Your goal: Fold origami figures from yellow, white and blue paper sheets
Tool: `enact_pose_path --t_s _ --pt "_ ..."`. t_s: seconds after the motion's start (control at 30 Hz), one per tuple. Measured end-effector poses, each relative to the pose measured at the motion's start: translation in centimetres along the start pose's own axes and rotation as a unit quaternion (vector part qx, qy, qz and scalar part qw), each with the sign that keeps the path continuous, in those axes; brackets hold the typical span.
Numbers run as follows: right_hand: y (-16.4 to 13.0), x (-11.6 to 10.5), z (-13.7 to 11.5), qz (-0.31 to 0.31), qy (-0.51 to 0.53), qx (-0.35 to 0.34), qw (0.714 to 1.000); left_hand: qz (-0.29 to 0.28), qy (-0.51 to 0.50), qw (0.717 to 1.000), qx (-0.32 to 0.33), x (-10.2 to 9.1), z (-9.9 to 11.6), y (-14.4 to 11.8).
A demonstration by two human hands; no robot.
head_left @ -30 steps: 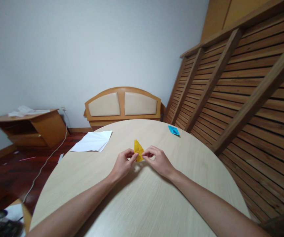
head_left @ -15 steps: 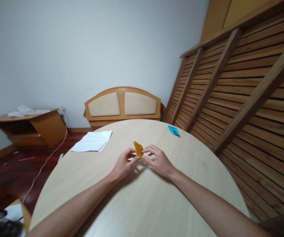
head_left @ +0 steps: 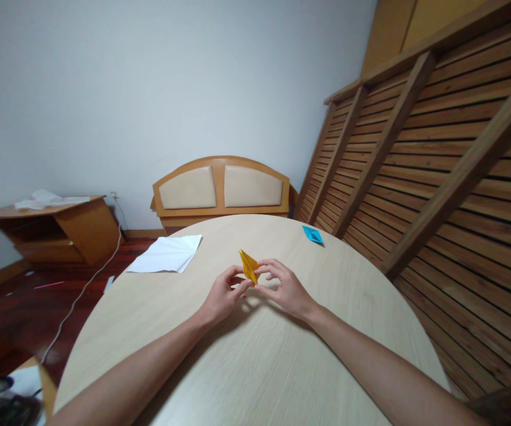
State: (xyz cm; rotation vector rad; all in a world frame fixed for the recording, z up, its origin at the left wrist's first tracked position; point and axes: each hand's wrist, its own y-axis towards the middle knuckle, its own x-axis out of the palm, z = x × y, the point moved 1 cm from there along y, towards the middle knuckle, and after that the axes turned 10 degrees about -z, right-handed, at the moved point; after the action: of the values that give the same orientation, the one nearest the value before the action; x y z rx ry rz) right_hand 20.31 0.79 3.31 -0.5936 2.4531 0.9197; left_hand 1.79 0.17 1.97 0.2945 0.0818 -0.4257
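One yellow paper (head_left: 248, 266), one blue paper (head_left: 312, 234), two hands (head_left: 255, 291).

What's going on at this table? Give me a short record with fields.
surface: round pale wooden table
left hand: pinching the yellow folded paper at its lower end
right hand: pinching the same paper from the other side
paper's pose: held above the table, pointed end tilted up and left
also on table: white sheets, small blue folded paper

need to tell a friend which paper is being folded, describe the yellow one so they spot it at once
On the round wooden table, look at its middle, where both hands meet. The folded yellow paper is pinched between them, the only yellow piece: the white sheets and small blue paper lie untouched farther away.
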Motion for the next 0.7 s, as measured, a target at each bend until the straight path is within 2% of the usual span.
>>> enact_pose_path --t_s 0.5,0.7 --pt "0.23 0.18 0.34 0.002 0.064 0.017 0.998 0.0 0.033 0.999 0.023 -0.33 0.28 -0.36" --pt "0.23 0.21 0.57 0.009 0.068 0.061 0.996 0.001 0.032 0.999 0.015 -0.35 0.17 -0.34"
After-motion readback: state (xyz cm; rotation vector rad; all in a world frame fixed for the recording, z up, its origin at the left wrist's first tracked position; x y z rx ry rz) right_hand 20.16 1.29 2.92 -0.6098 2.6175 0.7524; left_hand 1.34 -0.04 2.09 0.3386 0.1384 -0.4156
